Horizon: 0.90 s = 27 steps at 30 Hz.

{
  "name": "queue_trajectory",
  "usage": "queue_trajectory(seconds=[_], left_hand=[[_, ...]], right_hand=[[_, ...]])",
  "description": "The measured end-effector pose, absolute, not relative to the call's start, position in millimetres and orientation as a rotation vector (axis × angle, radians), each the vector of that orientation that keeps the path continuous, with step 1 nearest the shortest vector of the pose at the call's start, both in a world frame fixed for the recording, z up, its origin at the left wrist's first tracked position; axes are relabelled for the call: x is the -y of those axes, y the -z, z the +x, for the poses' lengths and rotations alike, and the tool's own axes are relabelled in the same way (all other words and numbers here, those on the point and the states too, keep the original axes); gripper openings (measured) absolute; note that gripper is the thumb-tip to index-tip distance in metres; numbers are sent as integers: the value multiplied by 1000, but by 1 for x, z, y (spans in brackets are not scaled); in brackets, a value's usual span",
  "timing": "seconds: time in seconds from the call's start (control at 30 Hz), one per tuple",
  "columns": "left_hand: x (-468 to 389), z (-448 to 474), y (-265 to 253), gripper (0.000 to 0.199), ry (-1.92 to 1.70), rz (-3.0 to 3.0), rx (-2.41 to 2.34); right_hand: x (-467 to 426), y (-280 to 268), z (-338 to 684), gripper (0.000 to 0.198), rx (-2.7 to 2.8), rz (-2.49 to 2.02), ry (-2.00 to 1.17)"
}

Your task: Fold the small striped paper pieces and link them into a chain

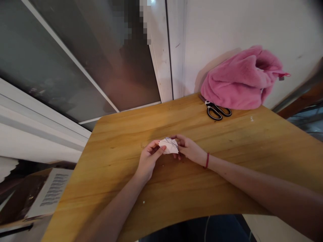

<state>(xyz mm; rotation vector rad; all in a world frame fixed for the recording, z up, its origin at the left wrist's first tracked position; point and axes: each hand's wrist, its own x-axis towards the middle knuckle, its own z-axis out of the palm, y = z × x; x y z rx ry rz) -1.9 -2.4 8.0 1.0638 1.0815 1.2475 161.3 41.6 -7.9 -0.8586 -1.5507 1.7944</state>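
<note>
A small white card (pixel 165 148), looking like stiff paper, is held just over the middle of the wooden table. Thin blue-grey strands, probably thread, cross its upper right part; whether they are wound around it I cannot tell. My left hand (pixel 149 158) pinches the card's left side, thumb on its face and fingers behind. At the right edge, my right hand (pixel 190 149) closes its fingers on the card, with some fingertips hidden behind it. A red cord circles the right wrist.
Black-handled scissors (pixel 214 111) lie at the table's back, blades partly under a pink plush cloth or bag (pixel 239 80) against the wall. Tiny white scraps dot the wooden table (pixel 121 141). Glass door panels (pixel 101 50) stand behind; a cardboard box (pixel 50 191) sits lower left.
</note>
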Motion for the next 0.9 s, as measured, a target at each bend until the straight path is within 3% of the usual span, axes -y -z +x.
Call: queue_trajectory(seconds=[0.63,0.9], left_hand=[[3,-3,-9,14,-1184,906,-1033],[-2,-7,-4,19,-1336,834,-1073]], right_hand=[[-48,4,168,8,1628,-843,-1804],[-42,-1,166,21,1680,-825,-1807]])
